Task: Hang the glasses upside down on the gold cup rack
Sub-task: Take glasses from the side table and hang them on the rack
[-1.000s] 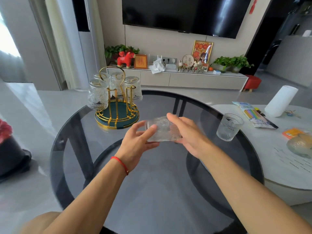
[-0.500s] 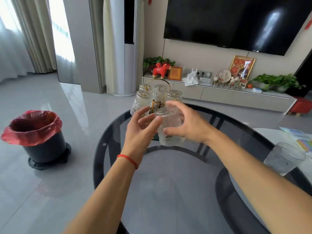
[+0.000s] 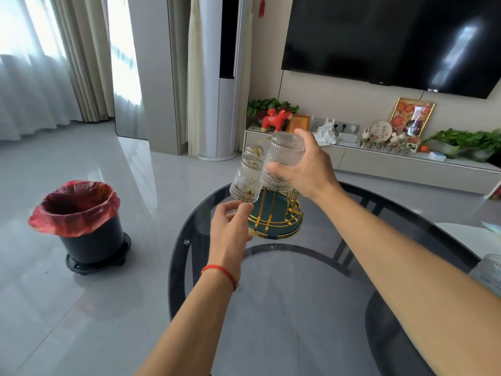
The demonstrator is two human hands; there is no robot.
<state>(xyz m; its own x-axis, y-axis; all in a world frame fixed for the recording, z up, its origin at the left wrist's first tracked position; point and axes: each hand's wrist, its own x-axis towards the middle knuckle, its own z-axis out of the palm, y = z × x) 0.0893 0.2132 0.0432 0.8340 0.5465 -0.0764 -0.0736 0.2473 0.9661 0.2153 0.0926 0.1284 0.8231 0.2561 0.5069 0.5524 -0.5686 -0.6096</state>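
My right hand (image 3: 303, 169) grips a ribbed clear glass (image 3: 284, 156) upside down, base up, right over the gold cup rack (image 3: 273, 221) with its teal base on the dark round glass table (image 3: 298, 308). A patterned glass (image 3: 245, 183) hangs upside down on the rack's left side, and another glass (image 3: 253, 151) shows partly behind it. My left hand (image 3: 230, 229) hovers just below the hanging glass, fingers apart, fingertips near its rim. One more glass (image 3: 492, 270) stands at the right edge of the picture.
A black bin with a red liner (image 3: 81, 221) stands on the grey floor to the left of the table. A white table edge (image 3: 469, 237) adjoins on the right. Behind are a low TV cabinet (image 3: 393, 166) with ornaments and plants, and a wall TV.
My right hand has lifted the upturned glass up over the rack. My left hand has let go of it and dropped to below the hanging glass. The camera view has shifted closer.
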